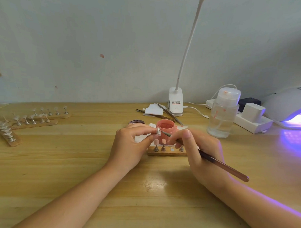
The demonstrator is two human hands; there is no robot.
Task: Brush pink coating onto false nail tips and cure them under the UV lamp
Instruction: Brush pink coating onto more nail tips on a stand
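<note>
While the left hand [137, 140] pinches a clear nail tip [158, 131] mid-frame before the pink gel jar [165, 129], the right hand [198, 149], gripping the brush [213, 161], should probably stroke lightly and evenly, then cure it under the UV lamp [288, 105] at right.

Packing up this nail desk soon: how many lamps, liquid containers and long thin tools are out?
Lamps: 2, the desk lamp and the UV lamp
Containers: 2, the pink jar and the clear pump bottle
Long tools: 3, the brush in the right hand, a tool and another lying by the desk lamp
Total: 7
</note>
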